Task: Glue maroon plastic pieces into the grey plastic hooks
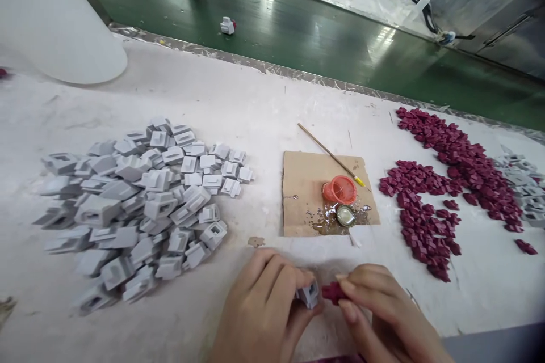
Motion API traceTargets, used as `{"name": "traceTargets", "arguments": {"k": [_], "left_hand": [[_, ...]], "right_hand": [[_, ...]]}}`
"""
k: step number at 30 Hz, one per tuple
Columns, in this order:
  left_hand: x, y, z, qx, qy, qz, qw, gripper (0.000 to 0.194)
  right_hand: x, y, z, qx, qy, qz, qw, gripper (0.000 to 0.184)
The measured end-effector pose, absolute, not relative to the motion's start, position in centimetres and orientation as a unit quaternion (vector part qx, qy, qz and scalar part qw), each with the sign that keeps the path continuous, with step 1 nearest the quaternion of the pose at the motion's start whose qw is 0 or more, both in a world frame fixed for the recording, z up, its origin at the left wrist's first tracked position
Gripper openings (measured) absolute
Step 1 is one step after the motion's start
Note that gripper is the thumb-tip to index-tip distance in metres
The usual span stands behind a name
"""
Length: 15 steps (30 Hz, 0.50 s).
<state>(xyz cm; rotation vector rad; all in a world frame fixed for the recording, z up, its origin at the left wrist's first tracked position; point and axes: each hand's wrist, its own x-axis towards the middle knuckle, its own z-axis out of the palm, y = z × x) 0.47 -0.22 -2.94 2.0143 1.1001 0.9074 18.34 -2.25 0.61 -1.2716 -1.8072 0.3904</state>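
At the table's near edge, my left hand (266, 309) pinches a small grey plastic housing (309, 294). My right hand (383, 312) pinches a small dark red plastic piece (332, 292), which touches the housing's open side. A big heap of the same grey housings (140, 204) lies to the left. A spread of the dark red pieces (443, 193) lies to the right.
A cardboard square (306, 187) in front of my hands carries an orange cap (339, 189), a metal cap (345, 215) and a wet glue patch. A thin stick (327, 152) rests across its far corner. A green conveyor belt (298, 28) runs behind the table, with one assembled part (227, 25) on it. More grey parts (525, 187) lie far right.
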Motion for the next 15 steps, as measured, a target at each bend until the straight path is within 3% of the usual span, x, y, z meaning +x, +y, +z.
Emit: {"name": "traceTargets", "arguments": {"k": [15], "left_hand": [[0.57, -0.36, -2.53, 0.777, 0.405, 0.346, 0.337, 0.012]], "right_hand": [[17.69, -2.23, 0.01, -0.488, -0.755, 0.201, 0.389, 0.024]]}}
